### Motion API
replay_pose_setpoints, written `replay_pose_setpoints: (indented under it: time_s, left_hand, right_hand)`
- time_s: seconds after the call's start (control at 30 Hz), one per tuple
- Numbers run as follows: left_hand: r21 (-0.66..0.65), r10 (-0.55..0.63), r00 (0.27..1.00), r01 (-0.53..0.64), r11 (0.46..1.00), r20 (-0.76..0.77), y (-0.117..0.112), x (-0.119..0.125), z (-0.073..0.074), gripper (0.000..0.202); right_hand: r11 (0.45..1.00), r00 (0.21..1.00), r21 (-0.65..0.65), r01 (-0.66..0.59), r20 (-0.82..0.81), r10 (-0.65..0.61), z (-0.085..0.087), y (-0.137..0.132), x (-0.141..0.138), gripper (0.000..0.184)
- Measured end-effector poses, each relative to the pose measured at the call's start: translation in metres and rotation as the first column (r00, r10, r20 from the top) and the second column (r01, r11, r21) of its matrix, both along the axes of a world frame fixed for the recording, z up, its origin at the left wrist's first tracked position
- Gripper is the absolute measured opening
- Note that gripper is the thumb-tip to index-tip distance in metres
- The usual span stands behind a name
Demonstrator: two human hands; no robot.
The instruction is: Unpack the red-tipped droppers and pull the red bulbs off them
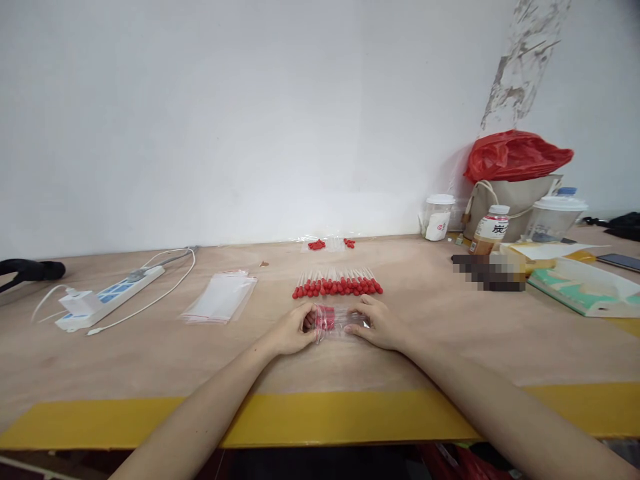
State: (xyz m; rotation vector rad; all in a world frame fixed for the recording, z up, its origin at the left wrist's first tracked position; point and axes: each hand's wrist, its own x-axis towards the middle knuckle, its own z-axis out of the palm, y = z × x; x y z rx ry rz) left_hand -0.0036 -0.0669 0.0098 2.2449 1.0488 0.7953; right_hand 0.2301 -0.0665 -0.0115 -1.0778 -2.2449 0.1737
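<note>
Between my two hands lies a clear plastic bag (343, 323) with something red inside its left part. My left hand (295, 330) grips the bag's left end, fingers curled in. At the opposite end, my right hand (377, 323) pinches the plastic between thumb and fingers. Just beyond them is a row of red-tipped sticks (337, 285), red ends toward me and pale shafts pointing to the wall. Farther back, near the wall, clear bags (334, 244) hold more red-tipped pieces. A stack of flat clear zip bags (220, 297) rests left of the row.
A white power strip (113, 297) with a plug and cable lies at left. On the right stand a lidded cup (439, 217), a drink bottle (490, 230), a bag topped with red plastic (517, 157) and a tissue pack (587, 287). Yellow tape (325, 417) lines the table's front edge.
</note>
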Motion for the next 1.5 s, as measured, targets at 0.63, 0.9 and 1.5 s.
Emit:
replay_pose_setpoints:
  time_s: [0.63,0.9,1.5]
  left_hand:
    - [-0.355,0.045,0.956,0.064,0.933,0.290,0.016,-0.032,0.008,0.035]
    - [-0.427,0.153,0.958,-0.037,0.903,0.242,0.019,-0.053,0.028,0.030]
    - [0.302,0.678,0.684,-0.729,0.615,0.271,0.077,-0.040,0.016,0.017]
  right_hand:
    - [0.991,0.999,-0.132,-0.033,-0.041,0.028,0.006,0.001,0.008,0.042]
    - [0.989,0.999,-0.142,-0.033,-0.041,0.028,0.009,0.000,0.007,0.042]
    - [0.973,0.998,-0.224,-0.047,-0.050,0.036,0.012,0.000,0.009,0.046]
